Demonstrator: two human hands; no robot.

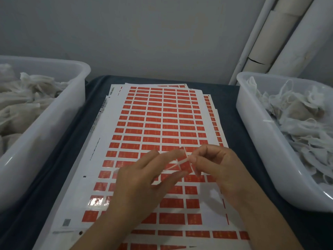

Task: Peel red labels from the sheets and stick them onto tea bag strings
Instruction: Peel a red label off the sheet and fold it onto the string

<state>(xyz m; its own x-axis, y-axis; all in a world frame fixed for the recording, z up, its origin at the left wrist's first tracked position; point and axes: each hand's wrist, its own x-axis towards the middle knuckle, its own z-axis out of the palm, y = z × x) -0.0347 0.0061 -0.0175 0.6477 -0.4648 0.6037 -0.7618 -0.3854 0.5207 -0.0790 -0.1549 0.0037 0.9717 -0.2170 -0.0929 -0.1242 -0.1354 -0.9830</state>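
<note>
Right hand (214,165) pinches a red label (185,164) together with a thin white string (177,164), thumb and fingers curled on them, held just above the sheet. Left hand (144,179) sits close beside, fingers mostly straight and reaching toward the label; fingertips blurred, so cannot tell if they actually grip it or the string. The tea bag on that string isn't clearly visible, probably hidden by the hands. Looks like mid-stick: label being folded around the string, not yet finished. Top label sheet (162,123) is glossy white backing with a grid of small red rectangles, flat, some glare near the lower left; blank gaps near the hands and at the lower right show a few labels already peeled, most of the sheet still full. More sheets are stacked under it, edges fanned out at the top and right. So lots left. Sheets lie on a dark cloth-covered desk (232,109). Translucent plastic left bin (72,91) and right bin (252,109) flank them, both heaped with crumpled gauzy white tea bags; can't tell which pile is labeled. Cardboard tubes (281,33) lean in the far right corner.
</note>
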